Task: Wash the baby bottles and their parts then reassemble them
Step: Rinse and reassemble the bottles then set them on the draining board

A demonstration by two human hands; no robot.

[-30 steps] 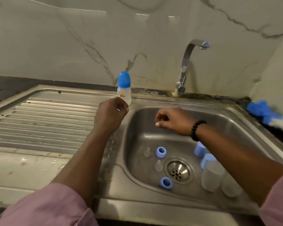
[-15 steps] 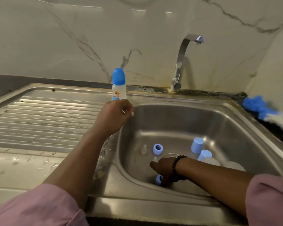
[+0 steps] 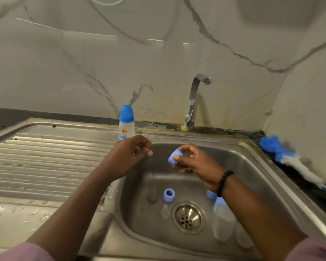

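Hands above sink (image 3: 239, 147): right hand (image 3: 197, 162) pinches blue ring (image 3: 174, 157); left hand (image 3: 129, 157) loosely curled, holding nothing.

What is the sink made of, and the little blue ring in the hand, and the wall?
The sink looks like brushed stainless steel: grey, shiny, with soft reflections. The blue ring held by the right hand looks like matte plastic: even colour, no shine. The wall looks like polished marble or marble-look tile: pale with dark veins and glossy light streaks; which one cannot be told.

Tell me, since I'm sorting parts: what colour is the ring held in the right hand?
Light blue; the ring, pinched by the right hand, shows in the head view.
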